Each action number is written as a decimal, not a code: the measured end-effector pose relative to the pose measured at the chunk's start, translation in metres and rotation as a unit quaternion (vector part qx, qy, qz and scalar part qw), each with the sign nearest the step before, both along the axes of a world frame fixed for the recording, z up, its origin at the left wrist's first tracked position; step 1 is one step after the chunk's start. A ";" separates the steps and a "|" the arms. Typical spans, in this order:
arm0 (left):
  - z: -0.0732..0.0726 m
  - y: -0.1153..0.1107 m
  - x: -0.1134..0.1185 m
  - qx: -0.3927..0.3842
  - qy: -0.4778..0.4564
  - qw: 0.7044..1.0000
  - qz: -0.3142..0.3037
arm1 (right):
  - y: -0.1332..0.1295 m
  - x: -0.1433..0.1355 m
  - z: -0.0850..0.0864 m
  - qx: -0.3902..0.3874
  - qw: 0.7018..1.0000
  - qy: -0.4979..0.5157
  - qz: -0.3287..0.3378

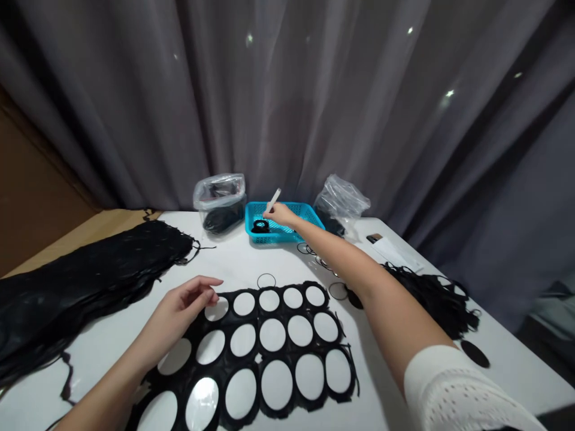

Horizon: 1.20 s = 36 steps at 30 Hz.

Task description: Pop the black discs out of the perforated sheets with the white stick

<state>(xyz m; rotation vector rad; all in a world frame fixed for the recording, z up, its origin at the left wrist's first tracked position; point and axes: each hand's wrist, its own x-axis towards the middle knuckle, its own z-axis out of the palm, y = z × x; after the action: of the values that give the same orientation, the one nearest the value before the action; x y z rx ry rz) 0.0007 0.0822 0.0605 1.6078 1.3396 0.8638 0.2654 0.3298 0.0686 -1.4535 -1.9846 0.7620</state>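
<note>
My right hand (282, 214) reaches over a turquoise mesh basket (283, 237), its fingers closed on a white pen-like stick (273, 200) that points up. Inside the basket, to the left of that hand, lies a small black ring-shaped item (260, 225). My left hand (193, 299) hovers at the upper left corner of a black sheet (259, 323) with rows of oval holes, fingers apart and slightly curled, nothing visible in them. White table surface shows through the holes. A thin black ring (266, 280) lies at the sheet's top edge.
A clear plastic-lined container (220, 206) stands left of the basket, a clear bag (344, 200) to its right. Long black material (90, 275) covers the table's left side. Black strips (431, 299), a dark disc (475, 354) and white paper (398, 254) lie at the right.
</note>
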 end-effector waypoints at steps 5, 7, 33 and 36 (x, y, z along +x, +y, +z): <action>-0.005 0.000 0.011 -0.001 -0.009 1.000 -0.013 | -0.015 0.032 0.000 -0.026 0.996 0.079 0.014; -0.006 -0.002 0.014 0.001 -0.006 1.000 -0.017 | -0.015 0.033 -0.002 -0.043 0.995 0.092 0.006; -0.021 -0.004 0.017 0.076 0.189 0.977 -0.070 | -0.147 0.038 -0.022 0.155 0.973 0.101 0.140; -0.025 -0.006 0.020 0.099 0.207 0.965 -0.128 | -0.193 0.048 -0.048 0.138 0.959 0.051 0.243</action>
<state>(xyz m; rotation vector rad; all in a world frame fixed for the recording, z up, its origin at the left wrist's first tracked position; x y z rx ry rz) 0.0206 0.0763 0.0356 2.1527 1.3083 0.5334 0.3131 0.1370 0.0210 -0.7576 -2.2863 0.7017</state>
